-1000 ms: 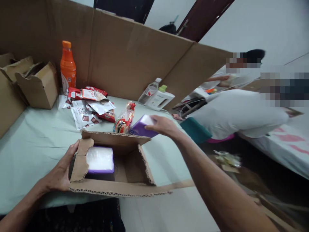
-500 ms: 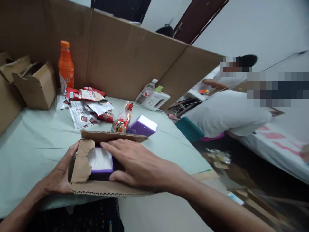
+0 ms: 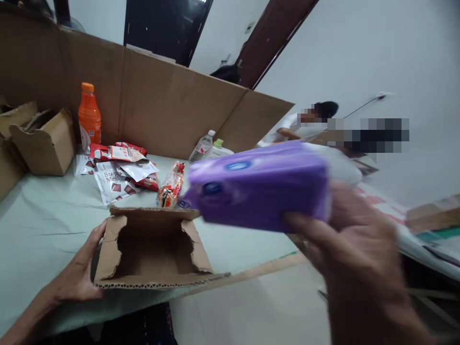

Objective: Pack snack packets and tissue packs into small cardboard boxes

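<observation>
An uncapped cardboard box [image 3: 154,249] with its flaps raised stands at the table's front edge, bare inside. My left hand [image 3: 81,270] grips its left side, thumb along the flap and fingers partly hidden. Raised in the air to the right of the box is a purple tissue pack [image 3: 258,187], blurred by motion. My right hand [image 3: 352,235] is closed around the pack's right end. Behind the pack, part of a second purple tissue pack [image 3: 185,200] shows on the table beside a red snack bag [image 3: 171,187].
Red and white food pouches [image 3: 122,167] lie behind the box, near an orange drink bottle [image 3: 89,117]. A clear bottle [image 3: 202,147] and a white jug [image 3: 220,151] stand by the cardboard partition [image 3: 172,100]. Other boxes [image 3: 46,143] are at left; people sit beyond at right.
My right hand has drawn the tissue pack out of the box and lifted it up to the right. My left hand still holds the box. The view has shifted slightly.
</observation>
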`<action>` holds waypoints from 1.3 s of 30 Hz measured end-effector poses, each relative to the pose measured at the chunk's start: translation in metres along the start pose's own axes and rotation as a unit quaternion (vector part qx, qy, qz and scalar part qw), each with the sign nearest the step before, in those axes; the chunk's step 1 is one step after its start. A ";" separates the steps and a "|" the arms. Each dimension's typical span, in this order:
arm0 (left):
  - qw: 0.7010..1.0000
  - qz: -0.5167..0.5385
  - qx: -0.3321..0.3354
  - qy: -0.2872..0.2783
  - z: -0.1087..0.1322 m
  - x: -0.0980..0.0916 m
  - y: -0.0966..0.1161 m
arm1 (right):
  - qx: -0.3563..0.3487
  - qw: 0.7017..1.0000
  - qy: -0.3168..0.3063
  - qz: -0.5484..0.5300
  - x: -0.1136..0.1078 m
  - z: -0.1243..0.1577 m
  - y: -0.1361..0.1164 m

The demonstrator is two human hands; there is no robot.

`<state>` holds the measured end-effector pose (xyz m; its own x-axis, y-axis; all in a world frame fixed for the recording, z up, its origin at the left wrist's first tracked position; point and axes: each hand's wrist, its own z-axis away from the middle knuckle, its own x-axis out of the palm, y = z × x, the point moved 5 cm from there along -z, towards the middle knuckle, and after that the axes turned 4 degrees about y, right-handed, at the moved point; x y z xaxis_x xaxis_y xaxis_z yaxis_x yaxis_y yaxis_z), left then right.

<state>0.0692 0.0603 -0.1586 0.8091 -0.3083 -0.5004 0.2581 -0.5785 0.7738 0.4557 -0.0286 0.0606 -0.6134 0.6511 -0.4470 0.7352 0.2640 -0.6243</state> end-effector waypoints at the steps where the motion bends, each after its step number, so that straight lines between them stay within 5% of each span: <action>1: 1.000 -0.008 0.001 0.000 0.001 0.000 -0.002 | 0.029 0.998 0.056 0.016 -0.018 0.003 0.017; 3: 1.000 -0.020 -0.003 -0.002 0.003 0.000 -0.004 | 0.057 0.991 0.096 0.072 -0.035 0.012 0.050; 5: 1.000 -0.028 -0.012 0.001 0.003 -0.001 -0.004 | 0.051 0.988 0.069 0.129 -0.025 0.024 0.083; 10: 0.999 -0.029 -0.008 -0.010 -0.001 -0.005 0.013 | 0.021 0.983 -0.109 0.146 0.065 0.043 0.155; 13: 1.000 -0.007 -0.019 -0.017 0.000 -0.011 0.021 | -0.010 0.979 -0.130 0.159 0.088 0.048 0.166; 17: 0.999 0.018 -0.041 -0.012 0.011 -0.024 0.026 | -0.031 0.983 -0.060 0.169 0.054 0.063 0.134; 20: 0.998 0.024 -0.058 -0.019 0.016 -0.034 0.029 | -0.039 0.988 -0.121 0.089 0.041 0.086 0.090; 24: 0.998 0.008 -0.061 -0.017 0.015 -0.046 0.030 | -0.056 0.959 -0.273 -0.045 0.081 0.121 0.043; 28: 0.990 -0.106 -0.087 0.042 0.020 -0.065 0.027 | -0.046 0.944 -0.313 -0.090 0.121 0.132 0.030; 35: 0.981 -0.158 -0.077 0.077 0.043 -0.084 0.050 | -0.142 0.957 -0.250 -0.043 0.102 0.107 0.012; 39: 0.984 -0.161 -0.036 0.072 0.026 -0.097 0.082 | -0.193 0.945 -0.255 -0.062 0.105 0.066 -0.026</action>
<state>-0.0022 0.0227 -0.0564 0.7441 -0.0052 -0.6680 0.5458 -0.5720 0.6124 0.3537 -0.0142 -0.0122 -0.6883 0.1959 -0.6985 0.6388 0.6201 -0.4555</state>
